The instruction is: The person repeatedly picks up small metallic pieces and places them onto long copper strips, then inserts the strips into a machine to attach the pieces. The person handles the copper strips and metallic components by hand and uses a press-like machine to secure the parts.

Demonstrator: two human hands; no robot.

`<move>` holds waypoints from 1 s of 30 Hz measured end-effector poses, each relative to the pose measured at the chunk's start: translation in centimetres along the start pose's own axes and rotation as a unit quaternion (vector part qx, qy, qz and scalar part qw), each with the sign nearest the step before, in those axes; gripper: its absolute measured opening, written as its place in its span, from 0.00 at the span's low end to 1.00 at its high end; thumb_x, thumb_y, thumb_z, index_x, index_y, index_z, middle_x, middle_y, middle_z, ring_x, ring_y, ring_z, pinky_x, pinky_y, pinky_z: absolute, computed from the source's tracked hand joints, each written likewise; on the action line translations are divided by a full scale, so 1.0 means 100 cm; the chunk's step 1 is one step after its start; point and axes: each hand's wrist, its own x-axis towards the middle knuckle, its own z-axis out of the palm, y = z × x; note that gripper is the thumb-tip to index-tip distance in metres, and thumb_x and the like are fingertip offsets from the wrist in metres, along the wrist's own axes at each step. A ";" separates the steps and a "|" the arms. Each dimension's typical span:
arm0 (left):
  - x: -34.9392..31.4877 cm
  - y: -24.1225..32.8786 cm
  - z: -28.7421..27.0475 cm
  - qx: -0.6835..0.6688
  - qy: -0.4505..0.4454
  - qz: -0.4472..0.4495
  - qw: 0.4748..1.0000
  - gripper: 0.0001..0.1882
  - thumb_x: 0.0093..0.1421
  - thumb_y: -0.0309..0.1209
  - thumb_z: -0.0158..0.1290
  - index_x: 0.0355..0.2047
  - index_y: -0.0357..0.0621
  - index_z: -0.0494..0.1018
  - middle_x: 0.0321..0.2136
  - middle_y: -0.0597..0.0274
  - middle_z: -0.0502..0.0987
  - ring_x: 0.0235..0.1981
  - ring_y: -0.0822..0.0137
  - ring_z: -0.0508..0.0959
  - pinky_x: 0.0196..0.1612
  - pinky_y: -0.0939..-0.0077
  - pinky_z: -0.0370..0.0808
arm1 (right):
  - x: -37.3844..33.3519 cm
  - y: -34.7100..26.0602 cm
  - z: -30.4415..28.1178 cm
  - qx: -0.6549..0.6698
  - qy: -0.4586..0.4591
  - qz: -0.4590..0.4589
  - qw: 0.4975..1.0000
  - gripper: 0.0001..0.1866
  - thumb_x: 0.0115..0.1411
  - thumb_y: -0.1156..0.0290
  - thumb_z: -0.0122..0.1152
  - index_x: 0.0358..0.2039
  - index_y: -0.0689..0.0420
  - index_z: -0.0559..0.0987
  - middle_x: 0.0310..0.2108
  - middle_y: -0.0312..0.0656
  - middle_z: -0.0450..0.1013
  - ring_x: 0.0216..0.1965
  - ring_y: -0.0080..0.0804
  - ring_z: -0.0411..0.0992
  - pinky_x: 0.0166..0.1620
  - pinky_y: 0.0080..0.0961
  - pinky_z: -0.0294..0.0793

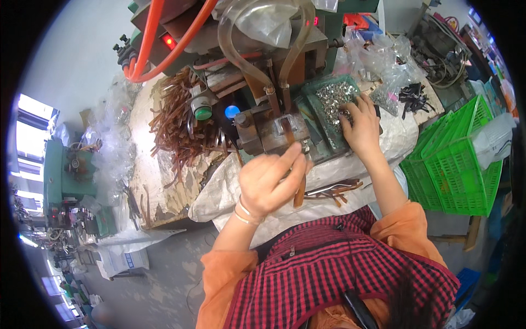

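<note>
My left hand (pixel 271 183) is closed in front of the press, its thumb and fingers pinching a brown strap (pixel 299 192). One end of that strap lies on the metal block (pixel 282 131) under the press head; the other hangs below my fingers. Over the green tray (pixel 310 98) at the right, my right hand (pixel 361 123) is open, with bent fingers spread apart. Its fingertips reach down among many small shiny metal pieces (pixel 335 96). Whether a piece touches the fingertips is too small to tell.
A large heap of brown straps (pixel 178 118) lies left of the press. Loose straps and a thin metal tool (pixel 323 191) rest on the white sheet (pixel 235 189) near me. Green crates (pixel 455 164) stand at the right. Orange hoses (pixel 150 38) hang at upper left.
</note>
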 end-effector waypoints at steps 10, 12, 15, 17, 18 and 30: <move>-0.013 -0.012 0.018 0.008 0.104 0.059 0.993 0.08 0.51 0.33 0.65 0.29 0.49 0.76 0.34 0.64 0.79 0.21 0.68 0.76 0.21 0.70 0.70 | -0.009 0.054 0.032 -0.065 0.004 -0.117 0.991 0.17 0.69 0.65 0.60 0.52 0.62 0.79 0.66 0.55 0.66 0.66 0.54 0.64 0.65 0.45 0.67; -0.022 -0.004 0.017 0.016 0.103 0.046 0.994 0.08 0.53 0.32 0.64 0.32 0.48 0.77 0.37 0.62 0.79 0.21 0.68 0.76 0.21 0.71 0.69 | -0.006 0.032 0.028 -0.100 -0.031 -0.127 0.986 0.20 0.69 0.64 0.58 0.56 0.63 0.75 0.66 0.54 0.66 0.68 0.55 0.62 0.64 0.45 0.68; -0.035 0.018 0.012 -0.011 0.118 -0.061 0.991 0.10 0.57 0.32 0.63 0.39 0.45 0.80 0.49 0.56 0.81 0.25 0.65 0.79 0.25 0.72 0.71 | 0.005 0.046 0.036 -0.116 -0.027 -0.116 0.986 0.18 0.68 0.65 0.59 0.52 0.65 0.77 0.63 0.55 0.69 0.65 0.54 0.66 0.62 0.44 0.69; -0.052 0.033 0.007 -0.035 0.142 -0.114 0.983 0.12 0.57 0.30 0.63 0.42 0.44 0.81 0.50 0.54 0.82 0.27 0.65 0.81 0.27 0.72 0.74 | 0.003 0.049 0.035 -0.091 -0.050 -0.069 0.992 0.17 0.68 0.66 0.60 0.50 0.66 0.78 0.60 0.55 0.72 0.63 0.54 0.68 0.62 0.43 0.70; -0.069 0.038 0.008 -0.043 0.150 -0.129 0.979 0.13 0.57 0.29 0.63 0.44 0.44 0.81 0.50 0.53 0.83 0.28 0.66 0.82 0.28 0.73 0.75 | -0.002 0.053 0.035 -0.064 -0.026 -0.049 0.996 0.15 0.67 0.67 0.61 0.46 0.67 0.81 0.54 0.54 0.76 0.58 0.53 0.72 0.60 0.41 0.71; -0.124 -0.060 -0.094 0.235 0.016 -0.431 0.871 0.06 0.62 0.26 0.59 0.39 0.43 0.82 0.35 0.57 0.82 0.34 0.56 0.82 0.38 0.67 0.77 | 0.010 -0.001 0.038 0.373 0.080 0.223 0.897 0.11 0.70 0.71 0.59 0.49 0.60 0.83 0.43 0.36 0.81 0.44 0.20 0.75 0.49 0.20 0.73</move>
